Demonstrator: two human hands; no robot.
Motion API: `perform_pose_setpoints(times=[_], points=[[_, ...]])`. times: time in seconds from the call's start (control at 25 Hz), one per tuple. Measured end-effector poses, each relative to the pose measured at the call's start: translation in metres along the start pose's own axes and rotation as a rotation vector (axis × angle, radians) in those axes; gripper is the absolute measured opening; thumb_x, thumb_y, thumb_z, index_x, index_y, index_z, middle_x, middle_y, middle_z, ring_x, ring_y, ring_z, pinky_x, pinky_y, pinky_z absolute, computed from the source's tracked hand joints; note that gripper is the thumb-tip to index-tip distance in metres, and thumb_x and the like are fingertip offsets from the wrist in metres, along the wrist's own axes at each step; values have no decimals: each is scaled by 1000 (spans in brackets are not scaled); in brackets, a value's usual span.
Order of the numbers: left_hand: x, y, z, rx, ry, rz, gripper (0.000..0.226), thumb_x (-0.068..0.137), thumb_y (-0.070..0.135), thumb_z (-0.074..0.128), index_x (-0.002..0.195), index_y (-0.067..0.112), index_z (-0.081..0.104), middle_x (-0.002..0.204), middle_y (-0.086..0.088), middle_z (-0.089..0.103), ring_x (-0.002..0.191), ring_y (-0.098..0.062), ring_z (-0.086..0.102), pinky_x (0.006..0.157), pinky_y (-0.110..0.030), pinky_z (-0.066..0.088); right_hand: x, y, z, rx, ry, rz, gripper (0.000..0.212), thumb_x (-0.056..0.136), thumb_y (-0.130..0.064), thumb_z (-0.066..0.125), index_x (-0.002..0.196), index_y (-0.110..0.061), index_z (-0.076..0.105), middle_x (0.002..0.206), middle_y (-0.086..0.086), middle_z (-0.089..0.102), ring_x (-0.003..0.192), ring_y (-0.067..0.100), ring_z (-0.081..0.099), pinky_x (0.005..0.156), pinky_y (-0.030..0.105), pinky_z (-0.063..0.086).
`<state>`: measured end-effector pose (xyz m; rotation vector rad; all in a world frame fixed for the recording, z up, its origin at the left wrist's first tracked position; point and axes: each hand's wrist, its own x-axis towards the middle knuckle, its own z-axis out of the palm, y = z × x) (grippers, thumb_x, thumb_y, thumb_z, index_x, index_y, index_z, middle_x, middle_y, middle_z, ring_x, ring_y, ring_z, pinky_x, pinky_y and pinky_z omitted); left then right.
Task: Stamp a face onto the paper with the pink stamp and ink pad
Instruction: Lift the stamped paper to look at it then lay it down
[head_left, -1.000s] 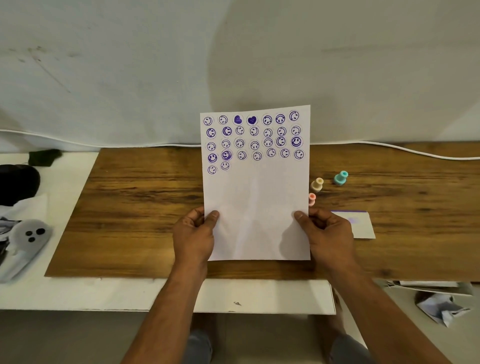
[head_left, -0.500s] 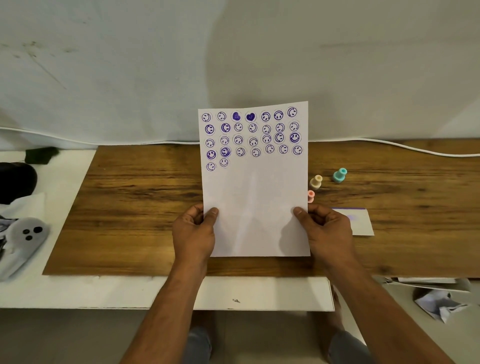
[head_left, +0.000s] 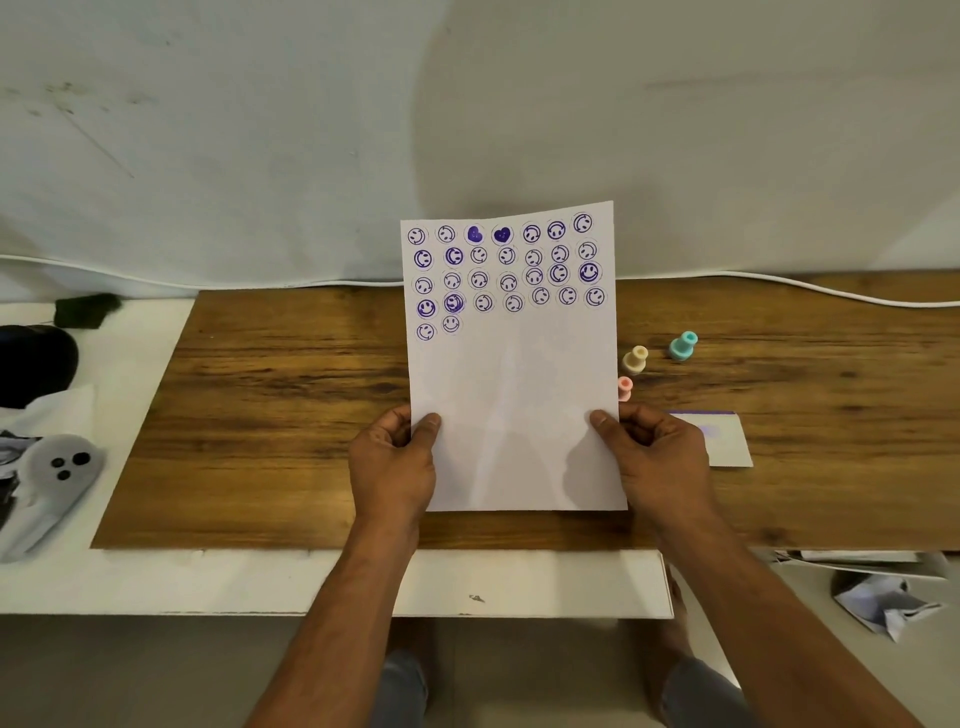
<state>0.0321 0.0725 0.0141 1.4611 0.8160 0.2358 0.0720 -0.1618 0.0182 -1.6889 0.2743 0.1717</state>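
Note:
I hold a white paper (head_left: 514, 395) upright above the wooden board (head_left: 270, 395). Its top part carries several rows of purple smiley faces. My left hand (head_left: 392, 462) pinches the lower left edge and my right hand (head_left: 657, 457) pinches the lower right edge. The pink stamp (head_left: 625, 388) stands on the board just right of the paper, partly hidden behind its edge. The ink pad (head_left: 727, 441), a white case with a purple stain, lies behind my right hand and is partly covered by it.
A beige stamp (head_left: 636, 359) and a teal stamp (head_left: 682, 346) stand on the board right of the paper. A white cable (head_left: 831, 293) runs along the wall. A dark object (head_left: 36, 364) and a grey cloth toy (head_left: 57, 467) lie left. Crumpled paper (head_left: 883, 605) is lower right.
The paper and both hands stay nearly in place; the whole view has shifted very slightly. Both hands keep their grip on the sheet.

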Motion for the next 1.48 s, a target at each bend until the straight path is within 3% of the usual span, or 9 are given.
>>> perform_pose_setpoints(times=[0.2,0.32,0.44,0.68,0.84,1.0,1.16,1.28,1.48], points=[[-2,0,-1,90,43,-7,18,94,15,76,92,33,74,79,24,78,74,6,74,67,-15,58,-1,0,1,-45,26,24,8,91,-30,79,94,-36,76,86,-23,78,81,0,73,62,14,55],[-8,3,-1,267,54,72,30,94,14,75,122,23,69,104,10,78,88,-5,73,84,-26,59,0,3,2,-184,42,39,6,92,-35,78,97,-37,75,91,-21,73,87,7,70,72,26,57],[-13,3,-1,455,21,166,60,94,16,75,148,23,50,105,3,77,91,-17,73,85,-32,57,1,6,5,-352,68,13,16,93,-36,77,106,-27,79,84,-25,67,80,1,65,65,20,50],[-18,-4,-2,795,-35,313,53,91,15,77,142,25,61,128,-6,66,109,-28,68,93,-34,54,-3,8,8,-610,97,-87,22,94,-39,74,107,-22,77,88,-7,77,74,9,66,65,27,52],[-17,-7,-3,991,-13,354,47,91,25,77,137,21,67,127,-10,60,118,-32,60,102,-46,53,-9,1,10,-852,139,-206,22,96,-39,70,106,-20,73,86,-3,74,63,4,55,56,15,35],[-17,-8,-2,1029,1,376,46,91,25,76,136,21,68,127,-11,59,120,-33,57,102,-47,49,-15,-15,10,-927,196,-525,42,97,-39,68,134,-19,67,125,2,72,113,23,64,90,39,52],[-18,-10,-1,1032,9,378,46,91,24,76,136,20,68,128,-13,59,121,-35,56,103,-48,48,-18,-35,16,-989,164,-762,65,103,-57,43,162,-29,33,167,1,35,157,28,23,125,55,18],[-17,-10,2,1045,14,366,46,93,27,75,138,21,67,133,-13,59,125,-35,55,105,-49,47,-21,-34,21,-1128,130,-721,78,101,-68,31,167,-32,9,175,2,6,160,32,0,125,62,-1],[-20,-9,0,1069,30,391,46,93,27,74,138,20,67,132,-14,59,124,-36,55,103,-49,47,-20,-29,17,-1161,129,-646,81,100,-74,24,166,-34,0,175,1,-2,160,31,-7,124,65,0]])
